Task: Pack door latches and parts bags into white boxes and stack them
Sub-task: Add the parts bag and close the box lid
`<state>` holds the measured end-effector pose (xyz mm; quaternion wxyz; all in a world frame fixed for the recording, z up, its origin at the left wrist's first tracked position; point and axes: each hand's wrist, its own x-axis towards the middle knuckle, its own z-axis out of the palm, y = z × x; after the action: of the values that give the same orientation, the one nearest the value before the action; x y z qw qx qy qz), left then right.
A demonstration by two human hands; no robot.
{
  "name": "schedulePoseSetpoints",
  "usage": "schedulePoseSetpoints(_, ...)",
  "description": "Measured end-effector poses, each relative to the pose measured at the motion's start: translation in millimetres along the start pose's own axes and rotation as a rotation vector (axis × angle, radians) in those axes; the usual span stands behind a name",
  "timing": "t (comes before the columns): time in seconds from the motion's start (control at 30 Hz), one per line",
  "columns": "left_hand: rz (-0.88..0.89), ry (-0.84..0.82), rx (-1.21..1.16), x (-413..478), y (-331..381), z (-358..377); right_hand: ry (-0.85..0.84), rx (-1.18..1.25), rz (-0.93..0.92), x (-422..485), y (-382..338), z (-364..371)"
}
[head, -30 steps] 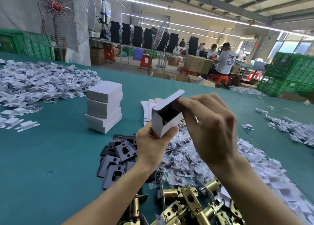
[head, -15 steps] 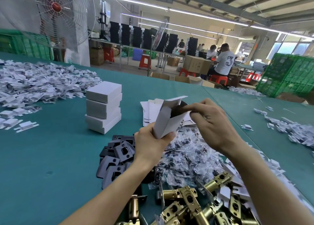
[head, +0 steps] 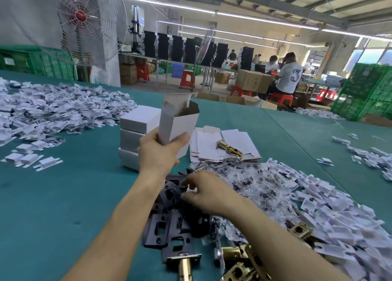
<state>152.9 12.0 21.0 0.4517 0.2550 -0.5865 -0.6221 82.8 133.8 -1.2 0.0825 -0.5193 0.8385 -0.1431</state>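
My left hand (head: 158, 151) grips a white box (head: 179, 121) upright above the table, its top flap open. My right hand (head: 203, 192) reaches down onto the pile of black strike plates (head: 163, 227), fingers curled at something small and pale at the pile's edge; what it holds is unclear. A heap of clear parts bags (head: 252, 183) lies just right of that hand. Brass door latches (head: 239, 259) lie at the near edge. Behind my left hand stands a stack of closed white boxes (head: 137, 123).
Flat unfolded box blanks (head: 212, 145) lie past the bags with one brass latch (head: 229, 148) on them. White plastic pieces are heaped at far left (head: 53, 111) and along the right (head: 331, 217). Green crates (head: 364, 89) and seated workers stand beyond the green table (head: 63, 196).
My right hand left the box's open top and dropped to the black plates. My left hand raised the box and turned it upright.
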Motion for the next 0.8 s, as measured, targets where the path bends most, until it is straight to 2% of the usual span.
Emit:
schedulePoseSetpoints(0.17,-0.062,-0.027,-0.051,0,-3,1,-0.051,-0.112,0.010,23,-24,23)
schedulePoseSetpoints(0.3,-0.048,-0.036,-0.054,1,-4,0,-0.085,-0.068,0.009,32,-28,28)
schedulePoseSetpoints(0.53,-0.026,-0.061,-0.077,-2,-2,3,0.006,-0.046,0.043,32,-25,16)
schedulePoseSetpoints(0.63,-0.003,-0.060,-0.091,-1,-1,2,0.044,0.136,0.063,24,-19,11)
schedulePoseSetpoints(0.73,0.027,-0.082,-0.055,-2,-2,2,0.170,0.484,0.191,9,-3,-3)
schedulePoseSetpoints(0.8,0.033,-0.109,-0.045,-5,-5,4,0.198,0.618,0.272,-6,12,-15)
